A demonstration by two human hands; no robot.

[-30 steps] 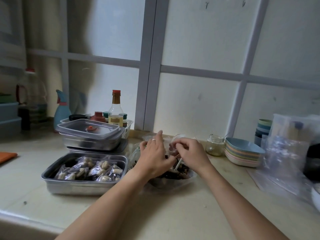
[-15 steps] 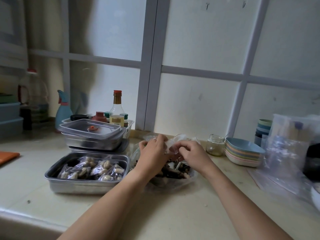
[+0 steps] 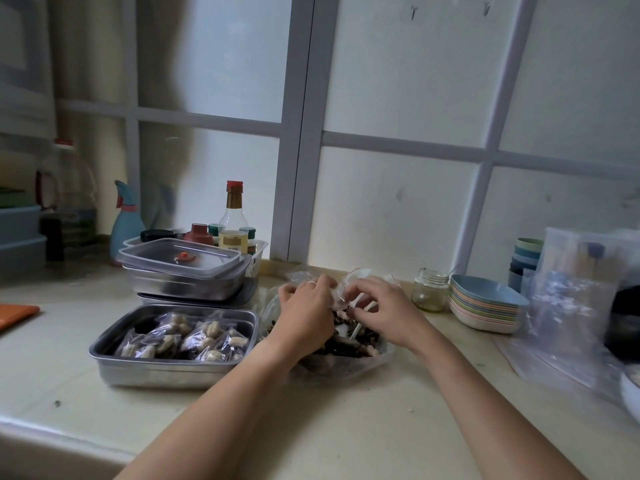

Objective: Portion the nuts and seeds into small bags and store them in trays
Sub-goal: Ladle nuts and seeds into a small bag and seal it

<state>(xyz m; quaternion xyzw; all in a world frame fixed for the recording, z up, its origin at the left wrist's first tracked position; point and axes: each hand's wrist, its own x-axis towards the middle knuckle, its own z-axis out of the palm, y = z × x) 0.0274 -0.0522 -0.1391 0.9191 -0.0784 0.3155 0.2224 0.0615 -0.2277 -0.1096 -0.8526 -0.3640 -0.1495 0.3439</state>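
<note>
the small bag sits just above the dark heap of nuts and seeds, held between the two hands at the middle of the counter. the left hand has its fingers curled in, pinching the bag's left side; the right hand pinches the right side with thumb and fingertips. a second ago the left fingers stood straighter and the right hand seemed busy with a white scoop handle; now that handle lies propped in the heap and both hands have closed on the bag's top. i judge that filling is over for this portion and the mouth is being pressed shut, though the seal itself is too small to make out. the heap rests in a large clear bag spread open on the counter. just left of it stands the open steel tray, already holding a layer of filled bags, so this one likely goes there next. farther left and back is a lidded tray stack. to the right are a glass jar, stacked dishes and loose plastic bags.
</note>
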